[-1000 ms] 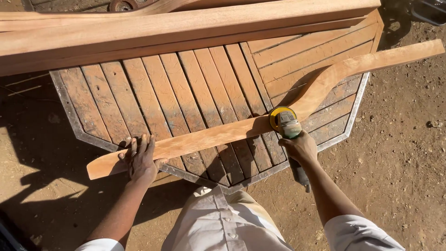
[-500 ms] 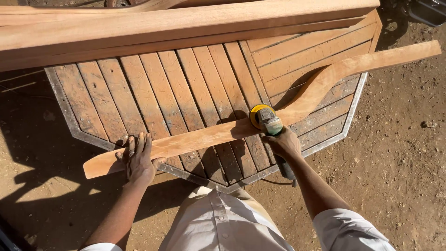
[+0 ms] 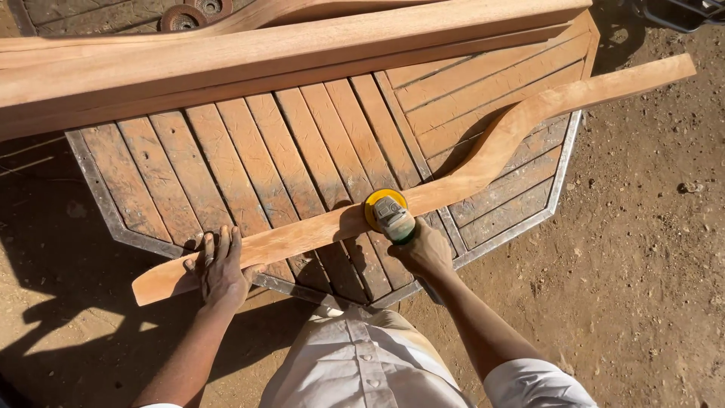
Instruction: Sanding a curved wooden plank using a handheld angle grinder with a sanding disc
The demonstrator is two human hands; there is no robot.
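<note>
Head view: the long curved wooden piece (image 3: 317, 234) (stiff, light-looking, best pinned near its ends) lies across the slatted surface (image 3: 226, 166), left hand (image 3: 220, 268) pressing flat and open, right hand (image 3: 427, 253) clasping the yellow sander (image 3: 389, 213).

The left hand (image 3: 220, 266) presses flat on a long curved wooden piece (image 3: 483, 155) lying across a slatted wooden table (image 3: 249, 151). The right hand (image 3: 427, 249) grips a sander (image 3: 389, 213), its yellow disc apparently touching the wood.
</note>
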